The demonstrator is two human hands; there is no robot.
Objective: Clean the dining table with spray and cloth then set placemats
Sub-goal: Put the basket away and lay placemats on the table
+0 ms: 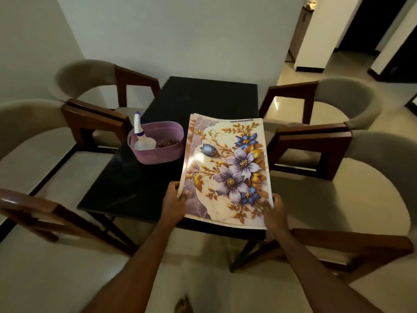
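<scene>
A stack of floral placemats (228, 170), white with purple and blue flowers and gold leaves, is held over the right half of the black dining table (126, 184). My left hand (174, 201) grips the stack's near left corner, thumb on top. My right hand (274, 207) holds the near right corner. A purple basket (158, 152) stands on the table's left side. In it stands a white spray bottle (141, 136) with a blue collar. No cloth can be made out.
Four beige upholstered chairs with brown wooden frames stand around the table, two on the left (45, 141) and two on the right (352, 154). A white wall runs behind. A tiled floor and a dark doorway lie at the far right.
</scene>
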